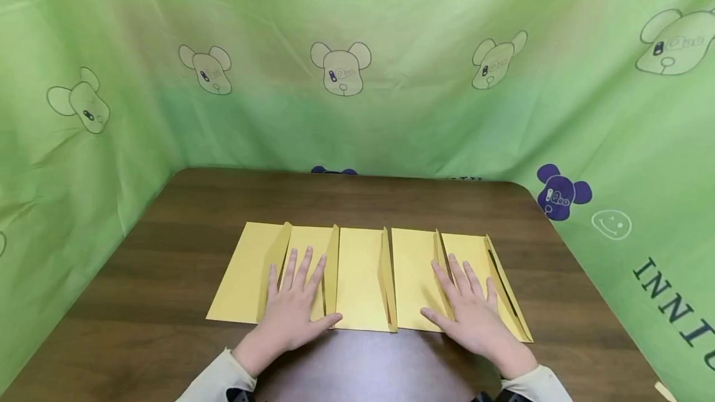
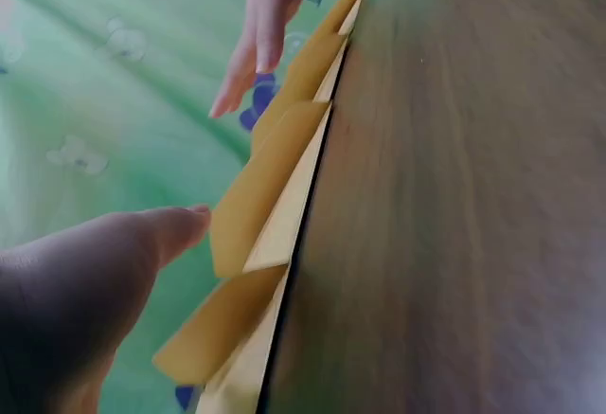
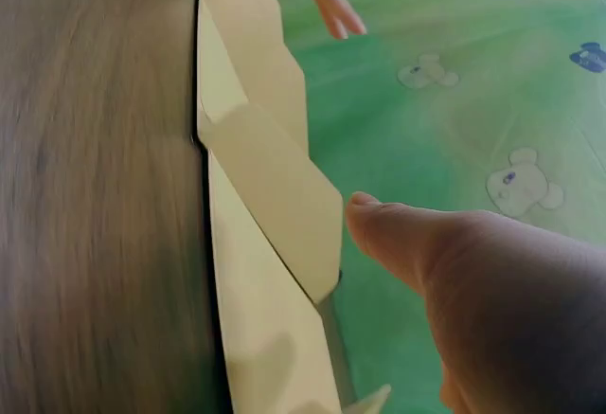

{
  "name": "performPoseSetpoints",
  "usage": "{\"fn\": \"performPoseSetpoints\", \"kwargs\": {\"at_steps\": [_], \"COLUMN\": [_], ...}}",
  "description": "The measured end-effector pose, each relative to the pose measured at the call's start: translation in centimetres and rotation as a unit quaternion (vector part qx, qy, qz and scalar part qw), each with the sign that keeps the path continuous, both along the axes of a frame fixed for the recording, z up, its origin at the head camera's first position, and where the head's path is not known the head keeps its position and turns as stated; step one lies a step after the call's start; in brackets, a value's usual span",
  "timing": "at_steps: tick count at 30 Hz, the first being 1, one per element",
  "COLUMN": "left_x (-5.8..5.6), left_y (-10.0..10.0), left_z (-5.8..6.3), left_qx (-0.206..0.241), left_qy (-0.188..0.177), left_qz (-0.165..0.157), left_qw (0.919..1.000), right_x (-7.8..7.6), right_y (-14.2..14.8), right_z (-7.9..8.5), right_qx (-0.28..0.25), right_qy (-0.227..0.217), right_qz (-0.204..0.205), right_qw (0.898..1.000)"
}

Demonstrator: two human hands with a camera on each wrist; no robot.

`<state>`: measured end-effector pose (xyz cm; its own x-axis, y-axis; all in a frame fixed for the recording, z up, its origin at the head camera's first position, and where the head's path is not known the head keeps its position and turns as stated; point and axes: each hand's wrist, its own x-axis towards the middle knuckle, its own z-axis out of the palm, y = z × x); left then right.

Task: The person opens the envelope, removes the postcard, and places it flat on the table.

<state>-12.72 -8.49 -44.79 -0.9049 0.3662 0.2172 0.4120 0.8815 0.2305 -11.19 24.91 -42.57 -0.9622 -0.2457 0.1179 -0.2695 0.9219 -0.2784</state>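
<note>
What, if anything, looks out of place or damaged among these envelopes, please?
Nothing looks spilled or torn. One small oddity: the row of envelopes isn't perfectly straight. The near edge of the middle envelope seems to jut slightly past that of the envelope to its right, leaving a small step.

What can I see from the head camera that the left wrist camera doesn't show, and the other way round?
Only the head view: the whole spread left hand, pale cuffs and the far edge of the table.
Only the left wrist view: a low, side-on look at the raised flaps, with the left thumb close up.
Both: yellow envelopes, the right hand, some tabletop and green cloth.
</note>
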Motion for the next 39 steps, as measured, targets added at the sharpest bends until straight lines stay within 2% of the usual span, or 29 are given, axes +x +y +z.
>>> {"fn": "performPoseSetpoints", "kwargs": {"at_steps": [5,8,12,15,22,30,35,39], "left_x": [-0.9,-1.4,-1.6,-1.6,-1.4,-1.3,-0.8,-0.3], "left_y": [2.2,4.0,6.8,8.6,12.8,18.3,21.2,22.6], "left_z": [0.8,1.0,0.8,0.6,0.6,0.3,-0.5,-1.4], "left_qx": [-0.007,-0.036,-0.086,-0.102,-0.121,-0.149,-0.195,-0.221], "left_qy": [0.014,0.030,0.052,0.064,0.066,0.068,0.069,0.057], "left_qz": [-0.037,-0.064,-0.114,-0.139,-0.151,-0.155,-0.161,-0.167], "left_qw": [0.9992,0.9969,0.9885,0.9829,0.9789,0.9742,0.9649,0.9591], "right_x": [-0.4,-0.7,-0.9,-0.8,-0.5,-1.1,-1.5,-1.4], "right_y": [1.8,3.1,4.8,5.9,8.3,10.7,11.7,12.3], "right_z": [0.4,0.5,0.3,0.0,-1.3,-2.4,-2.8,-3.1], "right_qx": [-0.001,-0.001,0.002,0.003,0.000,0.018,0.029,0.045], "right_qy": [0.024,0.045,0.068,0.079,0.091,0.112,0.098,0.091], "right_qz": [0.000,-0.002,-0.010,-0.019,-0.021,-0.023,-0.022,-0.019], "right_qw": [1.000,0.999,0.998,0.997,0.996,0.993,0.995,0.995]}}
